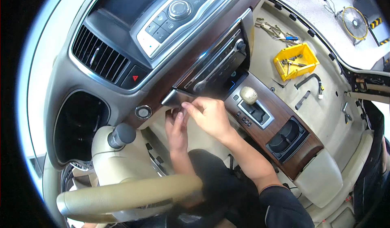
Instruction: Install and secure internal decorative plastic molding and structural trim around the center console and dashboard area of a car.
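Note:
Both my hands work close together at the lower edge of the dashboard's centre section. My right hand [211,116] is closed, its thumb and fingers pinching the lower edge of a dark wood-look trim panel [174,98] with a silver corner. Just below it, my left hand [176,134] points upward with bent fingers gathered under the same edge. Whatever the left fingertips hold is hidden. Above the hands sits the audio unit [215,63] with its knobs and slots. A round start button [143,112] lies to the left.
The steering wheel [130,191] crosses in front of my left forearm. At right stand the gear lever [248,94] and console cup holders [284,136]. On the beige floor beyond lie a yellow bin [305,71] with small parts, pliers [345,112] and several metal clamps [276,31].

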Demonstrator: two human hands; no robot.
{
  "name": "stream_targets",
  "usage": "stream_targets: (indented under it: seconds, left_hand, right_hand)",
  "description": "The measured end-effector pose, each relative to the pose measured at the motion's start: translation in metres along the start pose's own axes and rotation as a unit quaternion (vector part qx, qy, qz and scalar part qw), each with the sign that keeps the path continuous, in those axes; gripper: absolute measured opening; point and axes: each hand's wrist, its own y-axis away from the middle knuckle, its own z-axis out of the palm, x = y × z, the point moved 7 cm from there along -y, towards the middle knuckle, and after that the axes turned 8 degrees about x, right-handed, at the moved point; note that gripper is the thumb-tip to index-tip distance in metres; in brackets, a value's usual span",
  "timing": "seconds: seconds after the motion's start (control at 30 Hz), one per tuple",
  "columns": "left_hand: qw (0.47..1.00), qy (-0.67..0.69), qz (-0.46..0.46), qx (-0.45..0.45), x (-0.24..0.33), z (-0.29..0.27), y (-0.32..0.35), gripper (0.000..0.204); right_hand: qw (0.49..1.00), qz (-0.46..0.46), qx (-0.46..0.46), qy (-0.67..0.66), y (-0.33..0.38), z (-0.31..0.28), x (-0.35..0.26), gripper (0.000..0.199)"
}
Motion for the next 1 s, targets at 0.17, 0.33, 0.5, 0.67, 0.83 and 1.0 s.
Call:
stream_targets:
  seconds: [0.17,0.33,0.5,0.67,0.83,1.0]
  left_hand:
    - [0.999,0.028,0.004,0.047,0.001,0.024,0.001,0.052]
    - [0.994,0.034,0.053,0.086,0.003,0.026,-0.006,0.057]
    - [0.992,0.051,0.027,0.109,0.011,0.049,-0.004,0.055]
    - [0.991,0.024,0.036,0.123,0.008,0.046,-0.002,0.053]
    - [0.988,0.019,0.036,0.150,0.003,0.039,-0.004,0.051]
    - [0.982,0.028,0.063,0.174,0.012,0.030,-0.004,0.049]
  right_hand:
    - [0.999,0.029,-0.027,-0.009,-0.006,-0.002,0.002,0.028]
    - [0.998,-0.020,-0.001,-0.067,-0.002,-0.012,-0.013,0.020]
    - [0.889,-0.315,0.066,-0.326,0.032,-0.055,-0.082,0.013]
    - [0.791,-0.483,0.064,-0.369,0.021,-0.009,-0.087,0.029]
    - [0.811,-0.430,0.040,-0.394,-0.009,0.016,-0.060,0.028]
    - [0.715,-0.459,0.097,-0.519,0.050,-0.040,-0.101,0.039]
